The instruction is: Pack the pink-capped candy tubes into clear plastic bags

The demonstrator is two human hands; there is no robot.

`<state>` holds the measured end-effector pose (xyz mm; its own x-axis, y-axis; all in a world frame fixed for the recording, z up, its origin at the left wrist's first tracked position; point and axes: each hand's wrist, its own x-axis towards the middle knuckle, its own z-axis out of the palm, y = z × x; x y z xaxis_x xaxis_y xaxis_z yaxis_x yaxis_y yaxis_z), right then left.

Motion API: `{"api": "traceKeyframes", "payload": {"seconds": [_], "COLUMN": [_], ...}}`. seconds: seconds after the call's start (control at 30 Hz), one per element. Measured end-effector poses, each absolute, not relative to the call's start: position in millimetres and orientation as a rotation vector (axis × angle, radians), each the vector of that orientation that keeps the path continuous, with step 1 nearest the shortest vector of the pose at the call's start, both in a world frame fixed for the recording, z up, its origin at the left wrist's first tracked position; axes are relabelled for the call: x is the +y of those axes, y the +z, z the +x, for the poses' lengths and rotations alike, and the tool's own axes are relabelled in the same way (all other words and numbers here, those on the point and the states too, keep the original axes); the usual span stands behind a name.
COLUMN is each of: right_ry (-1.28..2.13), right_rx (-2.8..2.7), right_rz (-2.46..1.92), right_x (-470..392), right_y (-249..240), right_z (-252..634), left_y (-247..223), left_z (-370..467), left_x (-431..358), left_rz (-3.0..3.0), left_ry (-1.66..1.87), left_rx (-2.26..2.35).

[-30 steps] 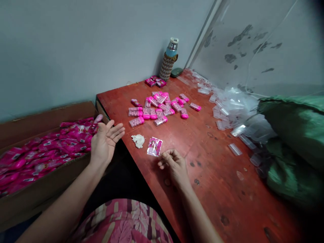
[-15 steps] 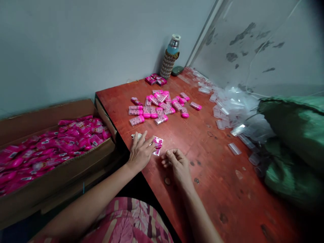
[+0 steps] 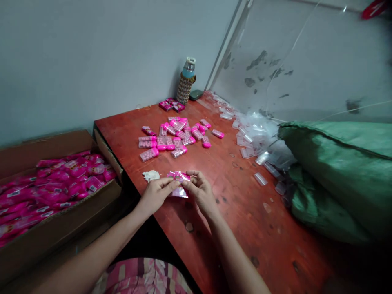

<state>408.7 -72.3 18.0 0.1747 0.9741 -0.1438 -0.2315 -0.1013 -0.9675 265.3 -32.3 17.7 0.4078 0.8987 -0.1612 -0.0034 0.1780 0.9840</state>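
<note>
Between my two hands is a small pink-and-clear plastic packet (image 3: pixel 180 192), held just above the red table. My left hand (image 3: pixel 156 195) pinches its left side with thumb and fingers. On the other side my right hand (image 3: pixel 200 192) grips it, thumb across the front. Beside the left fingers lies a whitish crumpled lump (image 3: pixel 151 175). Farther back on the table is a loose pile of clear containers with pink caps (image 3: pixel 180 134), filled with small pink balls. A dark pink wrapper piece (image 3: pixel 148 130) lies at the pile's left.
An open cardboard box (image 3: pixel 107 192) full of pink packets stands left of the table (image 3: pixel 232 220). Clear empty plastic cases (image 3: pixel 260 179) spill along the right, by a green sack (image 3: pixel 333 179). A bottle in a knitted sleeve (image 3: pixel 185 87) and small pink packs (image 3: pixel 172 105) stand at the back.
My left hand has gone from lying flat beside the packet to pinching it. My right hand has moved left and taken hold too. The packet is now lifted, and the view has turned right.
</note>
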Motion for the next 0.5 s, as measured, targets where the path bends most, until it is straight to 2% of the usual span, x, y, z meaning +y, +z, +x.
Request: {"api": "traceKeyframes", "payload": {"seconds": [0.07,0.13,0.2,0.27,0.37,0.5], "right_ry": [1.307,1.220,0.911,0.370,0.198,0.072], "right_rx": [-0.985,-1.188,-1.457,-1.766,-1.923,-2.421], "right_rz": [-1.242,-1.343,-1.551,-1.829,-1.893,-1.909], "right_x": [-66,-52,-29,1,46,88], "right_y": [22,24,27,30,33,34], "right_z": [418,435,460,491,534,567], "left_y": [17,13,10,8,10,18], "left_z": [267,268,268,267,266,265], "left_x": [-28,-27,-27,-28,-27,-20], "left_rz": [1.109,1.019,0.958,0.901,0.794,0.620], "left_ry": [0.696,0.685,0.703,0.710,0.716,0.772], "left_rx": [0.906,0.923,0.957,0.981,0.992,0.969]}}
